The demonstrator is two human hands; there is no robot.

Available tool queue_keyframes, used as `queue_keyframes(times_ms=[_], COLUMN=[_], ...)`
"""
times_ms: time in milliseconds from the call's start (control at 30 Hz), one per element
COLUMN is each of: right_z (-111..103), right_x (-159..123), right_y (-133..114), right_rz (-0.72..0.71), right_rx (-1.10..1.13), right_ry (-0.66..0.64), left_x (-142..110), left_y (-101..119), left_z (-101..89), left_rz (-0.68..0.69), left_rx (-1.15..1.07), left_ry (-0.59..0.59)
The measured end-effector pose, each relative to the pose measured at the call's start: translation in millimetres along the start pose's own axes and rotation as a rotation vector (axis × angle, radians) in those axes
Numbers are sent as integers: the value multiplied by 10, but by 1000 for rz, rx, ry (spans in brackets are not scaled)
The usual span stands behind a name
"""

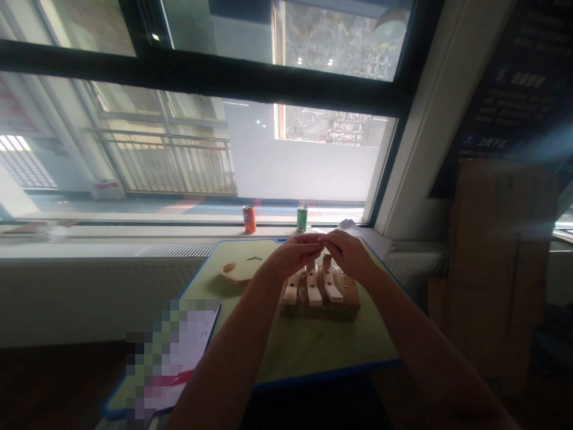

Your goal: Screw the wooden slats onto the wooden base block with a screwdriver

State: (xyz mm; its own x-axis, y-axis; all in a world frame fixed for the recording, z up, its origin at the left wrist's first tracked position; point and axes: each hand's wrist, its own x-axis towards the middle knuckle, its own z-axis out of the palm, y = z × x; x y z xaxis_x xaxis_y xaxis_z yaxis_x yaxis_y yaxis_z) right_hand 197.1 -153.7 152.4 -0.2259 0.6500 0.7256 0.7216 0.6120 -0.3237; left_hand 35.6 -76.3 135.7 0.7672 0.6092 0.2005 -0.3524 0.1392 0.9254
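Observation:
My left hand and my right hand meet at the fingertips above the far side of a small brown box. Both are closed in a pinch; whatever lies between the fingers is too small or hidden to name. Three pale, curved wooden pieces with dark holes stand on the box, among them a left piece, a middle piece and a right piece. Clear plastic seems to cover part of the box. Left of my left forearm lies a curved, hook-shaped wooden piece.
The green table has a blue edge. A thin dark V-shaped item lies near its back, and a paper sheet at the left. An orange can and a green can stand on the windowsill. Cardboard leans at right.

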Motion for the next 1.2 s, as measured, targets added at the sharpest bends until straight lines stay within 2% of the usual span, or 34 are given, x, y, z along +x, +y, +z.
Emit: queue_keyframes(times_ms=[67,133,167,233,333,433,533,667,900,1033,1200], right_z=[-15,-33,-39,-36,11,82,137,171,246,299,322], right_x=[-52,-124,-166,-251,-346,-379,-388,-427,-491,-516,-539], right_y=[65,184,256,401,547,584,586,622,654,655,667], right_rz=[165,386,481,611,718,741,729,757,796,811,862], right_rx=[134,347,464,622,660,666,660,666,678,645,643], right_ry=[77,71,5,-172,-333,-398,-429,-460,-432,-408,-356], left_x=[-43,-84,-103,-127,-108,-31,44,59,-53,-78,-73], left_y=[1,0,-2,-6,-18,-58,-138,-250,-297,-318,-325], left_z=[-21,-53,-64,-63,-10,56,89,69,-10,-21,-20], left_rz=[29,47,49,30,-53,-167,-206,-163,-15,-44,-77], left_rx=[155,359,465,676,972,1176,1233,1228,1395,1432,1401], left_ry=[75,118,105,-3,-164,-182,-172,-159,-64,-123,-81])
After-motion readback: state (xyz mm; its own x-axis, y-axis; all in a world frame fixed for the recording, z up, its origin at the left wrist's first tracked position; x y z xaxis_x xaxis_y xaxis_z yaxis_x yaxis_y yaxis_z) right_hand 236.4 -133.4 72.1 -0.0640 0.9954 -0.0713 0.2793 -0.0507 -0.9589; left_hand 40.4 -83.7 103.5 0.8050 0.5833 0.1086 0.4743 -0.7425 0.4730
